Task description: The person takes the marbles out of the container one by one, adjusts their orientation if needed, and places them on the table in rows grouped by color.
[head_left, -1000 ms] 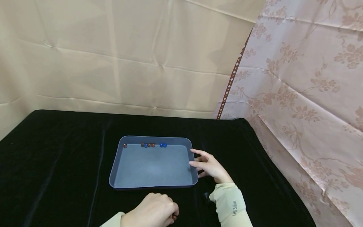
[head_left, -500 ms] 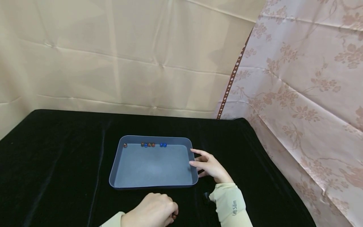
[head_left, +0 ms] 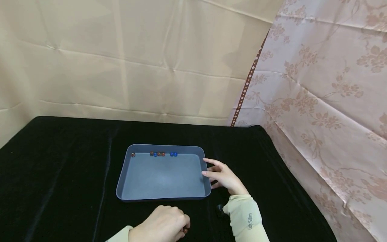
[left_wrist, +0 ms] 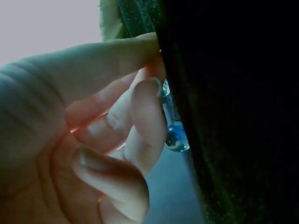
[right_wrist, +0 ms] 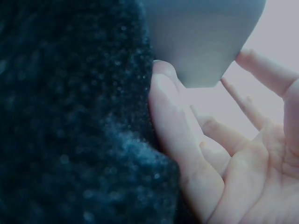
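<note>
My left hand (head_left: 164, 223) rests on the black cloth in front of the tray, its fingers curled. A small brown glass marble (head_left: 185, 231) shows between its index finger and thumb. In the left wrist view a bluish glass marble (left_wrist: 177, 136) sits against the cloth by the curled fingertips, and another marble (left_wrist: 165, 87) is partly hidden behind a finger. My right hand (head_left: 222, 176) lies at the right side of the blue-grey tray (head_left: 163, 198), fingers spread and touching its rim. The right wrist view shows its loosely bent fingers (right_wrist: 170, 107) around the tray's corner.
Along the tray's far wall lie several marbles: one brown marble (head_left: 133, 154) at the left, a brown and blue row, then two blue marbles (head_left: 173, 154). A small black object (head_left: 219, 210) stands beside the right sleeve. Cream and floral curtains (head_left: 145, 67) hang behind and right.
</note>
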`<state>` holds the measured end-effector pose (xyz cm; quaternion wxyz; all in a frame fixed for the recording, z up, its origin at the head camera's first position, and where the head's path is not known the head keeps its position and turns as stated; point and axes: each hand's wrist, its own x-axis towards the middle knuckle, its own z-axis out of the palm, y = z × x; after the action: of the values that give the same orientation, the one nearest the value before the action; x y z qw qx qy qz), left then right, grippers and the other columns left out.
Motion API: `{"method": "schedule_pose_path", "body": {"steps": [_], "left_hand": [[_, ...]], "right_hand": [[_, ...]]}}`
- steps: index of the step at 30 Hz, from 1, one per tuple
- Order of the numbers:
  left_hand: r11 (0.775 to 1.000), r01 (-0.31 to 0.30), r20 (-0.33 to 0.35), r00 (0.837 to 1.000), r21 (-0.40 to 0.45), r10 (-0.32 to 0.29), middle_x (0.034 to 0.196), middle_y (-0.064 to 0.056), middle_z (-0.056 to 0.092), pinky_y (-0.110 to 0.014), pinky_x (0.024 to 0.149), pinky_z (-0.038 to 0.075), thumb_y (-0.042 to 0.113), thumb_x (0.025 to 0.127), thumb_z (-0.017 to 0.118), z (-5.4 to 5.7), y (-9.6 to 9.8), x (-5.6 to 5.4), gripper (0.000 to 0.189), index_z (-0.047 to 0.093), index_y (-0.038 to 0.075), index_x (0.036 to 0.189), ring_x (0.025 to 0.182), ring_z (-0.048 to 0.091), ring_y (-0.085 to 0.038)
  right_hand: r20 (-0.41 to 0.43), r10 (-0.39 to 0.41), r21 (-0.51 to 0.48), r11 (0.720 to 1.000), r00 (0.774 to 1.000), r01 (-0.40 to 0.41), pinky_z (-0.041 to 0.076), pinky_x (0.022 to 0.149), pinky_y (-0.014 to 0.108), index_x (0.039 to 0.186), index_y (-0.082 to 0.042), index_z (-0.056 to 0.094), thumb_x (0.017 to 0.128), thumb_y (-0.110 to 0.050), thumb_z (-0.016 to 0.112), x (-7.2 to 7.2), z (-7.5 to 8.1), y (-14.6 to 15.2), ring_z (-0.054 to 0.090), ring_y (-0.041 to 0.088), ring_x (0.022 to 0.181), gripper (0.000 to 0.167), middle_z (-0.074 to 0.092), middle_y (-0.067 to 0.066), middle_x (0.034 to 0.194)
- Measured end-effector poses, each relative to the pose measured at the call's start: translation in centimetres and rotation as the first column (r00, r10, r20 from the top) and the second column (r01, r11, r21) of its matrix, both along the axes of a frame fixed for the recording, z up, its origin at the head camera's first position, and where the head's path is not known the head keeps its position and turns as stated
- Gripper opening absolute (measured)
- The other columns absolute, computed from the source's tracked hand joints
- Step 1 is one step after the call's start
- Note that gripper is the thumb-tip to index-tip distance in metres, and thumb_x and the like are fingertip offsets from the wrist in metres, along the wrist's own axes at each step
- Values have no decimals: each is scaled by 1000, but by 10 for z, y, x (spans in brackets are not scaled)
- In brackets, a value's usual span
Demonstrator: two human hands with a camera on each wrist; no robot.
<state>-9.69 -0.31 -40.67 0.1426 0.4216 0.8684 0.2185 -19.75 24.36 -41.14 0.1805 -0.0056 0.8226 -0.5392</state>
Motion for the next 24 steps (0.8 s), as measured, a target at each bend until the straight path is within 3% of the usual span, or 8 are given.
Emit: {"method": "schedule_pose_path", "body": {"steps": [12, 16, 24], "left_hand": [[1000, -2, -6, 1000, 7, 2, 84, 15, 71, -12, 62, 47, 20, 88, 76, 2, 0, 1, 10, 75, 21, 97, 66, 58, 9], [1000, -9, 13, 1000, 18, 9, 84, 16, 72, -12, 62, 47, 21, 89, 75, 6, -2, 1, 11, 75, 22, 100, 64, 56, 9], [998, -47, -13, 999, 42, 48, 83, 18, 71, -15, 64, 49, 25, 87, 77, 17, -9, 0, 12, 75, 23, 98, 66, 56, 9]], "right_hand": [[-5, 1, 1, 1000, 1000, -1, 60, 75, 45, 146, -19, 48, 91, -29, 71, -1, -1, 0, 67, 22, 85, 61, 63, 19, 119], [-8, 6, -2, 1000, 1000, -6, 60, 74, 44, 146, -19, 48, 92, -29, 71, -2, -1, 0, 69, 22, 84, 60, 63, 19, 118], [-8, 9, -6, 1000, 1000, -10, 60, 74, 45, 146, -19, 48, 92, -29, 70, -1, -3, 1, 70, 22, 85, 59, 63, 19, 118]]}}
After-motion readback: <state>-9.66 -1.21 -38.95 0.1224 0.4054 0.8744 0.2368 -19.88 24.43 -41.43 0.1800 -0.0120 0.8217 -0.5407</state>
